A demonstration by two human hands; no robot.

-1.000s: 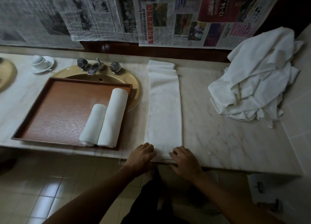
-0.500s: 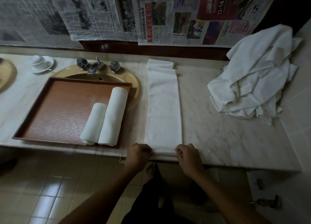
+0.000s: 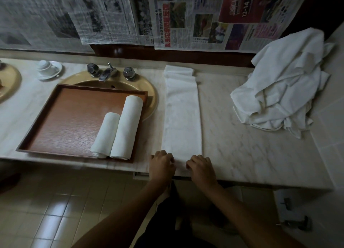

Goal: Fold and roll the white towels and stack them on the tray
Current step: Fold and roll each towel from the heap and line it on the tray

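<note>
At the near edge of the marble surface (image 3: 242,150), the left hand (image 3: 162,163) and the right hand (image 3: 201,166) sit side by side with knuckles up and fingers curled over the near end of the folded towel (image 3: 182,117), gripping it at its left and right corners. That end looks slightly bunched between them, though how much is rolled cannot be told. From the hands the towel runs straight away as a long narrow strip, flat on the surface, with its far end doubled over near the back wall.

Left of the hands lies the wooden tray (image 3: 70,117), set partly over the sink (image 3: 149,91). Two rolled towels lie side by side at the tray's right side: the shorter roll (image 3: 105,135) and, touching it, the longer roll (image 3: 127,126).

Farther off to the right, a heap of unfolded towels (image 3: 283,83) rests against the side wall. Behind the sink stand the taps (image 3: 109,73), and to their left a cup on a saucer (image 3: 48,69). Newspaper sheets (image 3: 167,14) hang across the back wall.
</note>
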